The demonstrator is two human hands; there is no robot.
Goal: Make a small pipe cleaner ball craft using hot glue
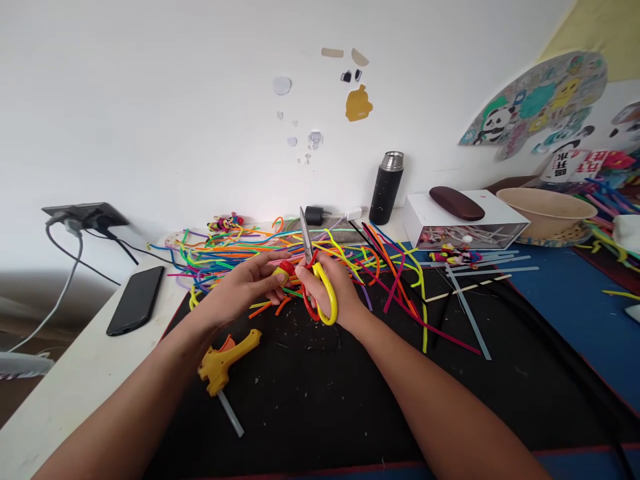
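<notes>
Between the fingers of my left hand [255, 283] is a small red-and-yellow fuzzy piece [285, 269], which looks made of pipe cleaner. My right hand [337, 283] grips a pair of scissors [325, 293] with red and yellow handles, the blades pointing up and away from me. Both hands are close together above the black mat [310, 413]. Behind them spreads a pile of coloured pipe cleaners [240, 250]. A yellow hot glue gun [223, 363] lies below my left hand, a clear glue stick poking out of it.
A phone [136, 301] lies at the left, near a wall socket with cables. Along the wall stand a black thermos [387, 188] and a white box [417, 217] topped by a dark red case [457, 203]. A beige basket [545, 210] and loose glue sticks [470, 313] are at the right.
</notes>
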